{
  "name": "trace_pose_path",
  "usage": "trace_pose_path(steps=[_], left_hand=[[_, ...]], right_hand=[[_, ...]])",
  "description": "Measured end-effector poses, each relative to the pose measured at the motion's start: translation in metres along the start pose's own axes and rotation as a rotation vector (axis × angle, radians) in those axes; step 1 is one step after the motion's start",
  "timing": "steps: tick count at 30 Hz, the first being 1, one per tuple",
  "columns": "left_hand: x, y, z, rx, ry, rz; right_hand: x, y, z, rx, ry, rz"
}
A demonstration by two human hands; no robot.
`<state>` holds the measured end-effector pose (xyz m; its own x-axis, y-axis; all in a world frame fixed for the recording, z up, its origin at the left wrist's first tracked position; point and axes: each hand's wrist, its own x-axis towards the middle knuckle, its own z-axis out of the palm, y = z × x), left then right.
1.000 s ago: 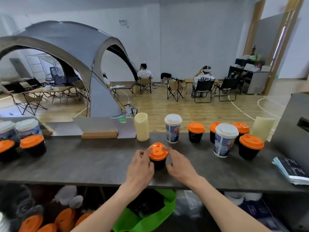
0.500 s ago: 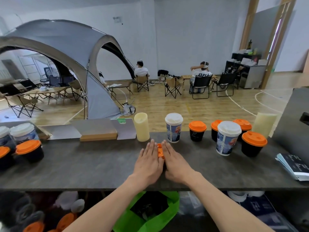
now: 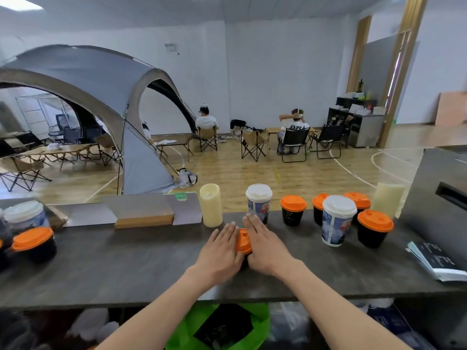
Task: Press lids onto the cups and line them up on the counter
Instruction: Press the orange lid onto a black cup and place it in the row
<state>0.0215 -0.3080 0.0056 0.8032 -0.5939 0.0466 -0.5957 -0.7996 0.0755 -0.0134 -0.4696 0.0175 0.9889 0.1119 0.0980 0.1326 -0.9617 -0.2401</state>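
A small black cup stands mid-counter, almost hidden under my palms; a strip of its orange lid [image 3: 243, 241] shows between them. My left hand [image 3: 219, 251] and my right hand [image 3: 265, 245] lie flat side by side on that lid, fingers straight, pressing down. Behind them stands a tall white-lidded printed cup [image 3: 259, 203]. To the right are a black cup with orange lid [image 3: 293, 209], another printed cup [image 3: 337, 219] and several more orange-lidded black cups [image 3: 374, 231]. At the far left sit an orange-lidded cup [image 3: 34, 242] and a white-lidded cup [image 3: 25, 215].
The dark counter [image 3: 126, 263] carries two cream cylinders [image 3: 211, 205], a grey card stand with wooden base [image 3: 144, 210], booklets [image 3: 437, 261] at the right and a grey machine [image 3: 444, 198]. A green bag [image 3: 222, 327] lies below. Beyond are a tent, folding chairs and seated people.
My fingers went from pinching the lid's rim to lying flat on top of it. Both palms now cover the lid and press it down; the view has tilted up.
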Motion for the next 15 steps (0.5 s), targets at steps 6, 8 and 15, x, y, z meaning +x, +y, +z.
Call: trace_pose_path(steps=[6,8,15], left_hand=[[-0.001,0.004,0.006,0.009,-0.014,0.009],[-0.001,0.003,0.004,0.02,-0.032,0.018],[0.004,-0.023,-0.007,0.102,-0.027,0.024]], right_hand=[[-0.003,0.004,0.021,0.019,-0.071,-0.013],[-0.003,0.003,0.023,0.012,-0.05,-0.001],[-0.02,-0.007,0.023,-0.147,0.179,0.084]])
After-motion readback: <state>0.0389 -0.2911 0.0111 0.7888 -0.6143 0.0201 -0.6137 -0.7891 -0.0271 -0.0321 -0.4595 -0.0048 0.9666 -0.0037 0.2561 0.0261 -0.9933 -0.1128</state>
